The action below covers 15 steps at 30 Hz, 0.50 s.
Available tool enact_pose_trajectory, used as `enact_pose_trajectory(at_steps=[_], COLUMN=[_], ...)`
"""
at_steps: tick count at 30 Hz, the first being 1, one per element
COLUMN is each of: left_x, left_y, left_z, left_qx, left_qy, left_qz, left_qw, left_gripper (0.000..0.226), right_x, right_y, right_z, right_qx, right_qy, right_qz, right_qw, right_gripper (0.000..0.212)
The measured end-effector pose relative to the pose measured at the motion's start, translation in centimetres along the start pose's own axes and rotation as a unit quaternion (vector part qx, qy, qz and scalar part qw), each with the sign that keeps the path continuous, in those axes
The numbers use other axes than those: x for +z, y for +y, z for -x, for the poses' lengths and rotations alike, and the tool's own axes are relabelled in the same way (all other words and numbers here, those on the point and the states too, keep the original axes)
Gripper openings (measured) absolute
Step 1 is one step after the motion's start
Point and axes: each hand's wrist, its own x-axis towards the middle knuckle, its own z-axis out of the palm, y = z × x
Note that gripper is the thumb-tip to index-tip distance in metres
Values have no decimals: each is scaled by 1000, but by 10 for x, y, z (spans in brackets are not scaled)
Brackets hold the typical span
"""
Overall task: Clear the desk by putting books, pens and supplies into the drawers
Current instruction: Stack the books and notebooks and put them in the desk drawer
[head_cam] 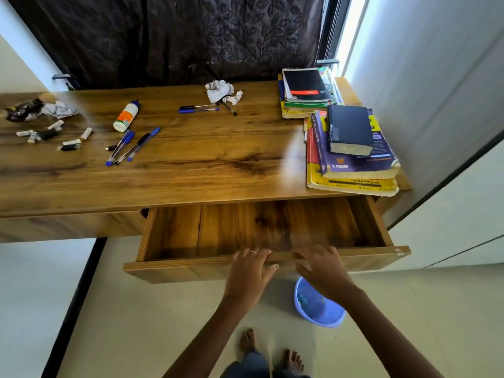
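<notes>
The wooden desk's right drawer (174,230) is pulled out and holds nothing. My left hand (249,274) and my right hand (321,271) hover at its front panel (191,271), fingers spread, blurred, holding nothing. On the desk top lie blue pens (131,145), two more pens (199,108), a white glue bottle (126,117), a near stack of books (351,159) with a dark thick book (349,129) on top, and a far stack topped by a black notebook (305,84).
Crumpled paper (222,91) sits at the desk's back, more paper and wrappers (41,110) and small batteries (54,135) at the left. A blue plastic bowl (317,306) stands on the floor under my right arm. A white cupboard (450,132) is at right.
</notes>
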Motion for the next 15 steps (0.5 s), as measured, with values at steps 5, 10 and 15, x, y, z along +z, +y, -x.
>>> enact_pose_trajectory(at_steps=[5, 10, 15], left_x=[-3, -10, -19], left_y=[13, 25, 29], left_z=[17, 48, 63], left_qx=[-37, -64, -101], left_qy=[4, -30, -138], left_qz=[15, 59, 126], left_qw=[999, 996, 977], left_gripper=[57, 39, 43], right_x=[13, 15, 16], right_y=[3, 4, 12], right_z=[18, 46, 63], right_qx=[-6, -18, -78], right_qy=[56, 11, -52], right_qz=[-28, -54, -88], right_qw=[998, 998, 992], right_gripper=[23, 28, 23])
